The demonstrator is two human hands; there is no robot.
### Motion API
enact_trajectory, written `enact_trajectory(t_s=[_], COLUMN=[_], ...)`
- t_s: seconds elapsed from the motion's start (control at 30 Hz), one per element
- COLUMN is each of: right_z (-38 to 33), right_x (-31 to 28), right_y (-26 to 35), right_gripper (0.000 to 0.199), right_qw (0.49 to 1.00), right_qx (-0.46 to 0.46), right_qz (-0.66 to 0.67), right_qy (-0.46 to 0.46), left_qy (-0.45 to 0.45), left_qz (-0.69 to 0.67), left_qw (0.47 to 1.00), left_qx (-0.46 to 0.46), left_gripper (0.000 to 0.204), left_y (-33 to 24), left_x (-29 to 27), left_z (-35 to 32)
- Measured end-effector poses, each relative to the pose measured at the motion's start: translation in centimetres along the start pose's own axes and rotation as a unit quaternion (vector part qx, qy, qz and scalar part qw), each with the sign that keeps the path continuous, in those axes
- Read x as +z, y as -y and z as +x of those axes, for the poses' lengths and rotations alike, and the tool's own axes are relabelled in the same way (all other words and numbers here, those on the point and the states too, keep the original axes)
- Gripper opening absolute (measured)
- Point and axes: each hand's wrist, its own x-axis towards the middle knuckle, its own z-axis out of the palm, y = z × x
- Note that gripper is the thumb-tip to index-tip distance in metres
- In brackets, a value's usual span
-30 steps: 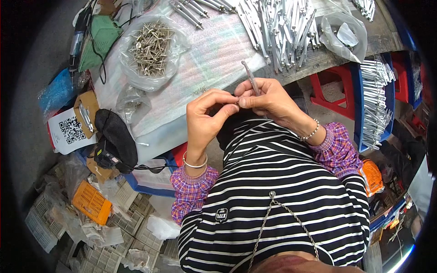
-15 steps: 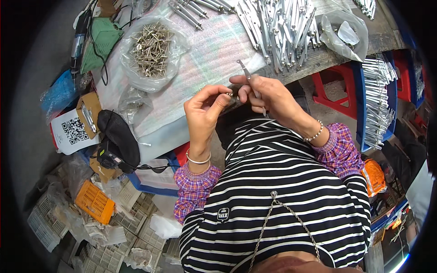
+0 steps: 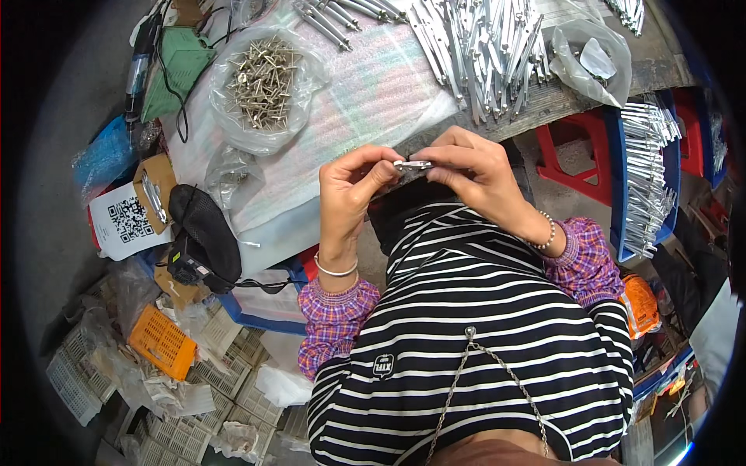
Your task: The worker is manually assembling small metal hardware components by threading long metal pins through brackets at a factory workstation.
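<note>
A narrow silvery metal strip (image 3: 413,165) spans the gap between my two hands, in front of my lap at the table's near edge. My left hand (image 3: 347,188) pinches its left end between thumb and forefinger. At the other end, my right hand (image 3: 483,177) grips it with thumb and fingers. Whether a small metal part sits at the left end under my fingertips is hidden. Beyond the hands lies a pile of similar metal strips (image 3: 486,54). A clear plastic bag (image 3: 301,116) full of metal pins (image 3: 264,81) stands to the left.
At the table's right is another plastic bag (image 3: 573,74). A blue crate (image 3: 619,194) of metal strips and a red stool (image 3: 550,159) stand to the right. Left are a black pouch (image 3: 203,233) and a green box (image 3: 172,66); an orange basket (image 3: 161,342) lies lower.
My right hand has turned the metal strip from slanting upward to lying crosswise and brought it against my left fingertips. My left hand has barely moved.
</note>
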Motion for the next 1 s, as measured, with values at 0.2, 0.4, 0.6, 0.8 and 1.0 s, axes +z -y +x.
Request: enact_trajectory(t_s=[0.2,0.4,0.6,0.8,1.0], right_z=[-0.5,-0.6,-0.6,-0.6,-0.7], right_x=[0.0,0.1,0.1,0.1,0.1], right_y=[0.5,0.2,0.5,0.2,0.2], right_gripper=[0.021,0.026,0.025,0.025,0.027], right_qw=[0.997,0.980,0.976,0.973,0.970], right_qx=[-0.039,-0.149,-0.166,-0.180,-0.199], right_qz=[-0.062,-0.130,-0.139,-0.141,-0.143], right_qy=[-0.007,0.004,0.014,0.013,0.011], left_qy=[0.048,0.104,0.123,0.133,0.143], left_qz=[0.076,0.110,0.139,0.171,0.191], left_qw=[0.995,0.985,0.981,0.974,0.968], left_qx=[0.040,0.079,0.055,0.064,0.077], left_gripper=[0.013,0.009,0.007,0.008,0.009], left_y=[-0.3,-0.8,-1.3,-1.6,-1.7], left_x=[-0.2,-0.3,-0.3,-0.3,-0.3], left_z=[0.1,0.2,0.2,0.2,0.2])
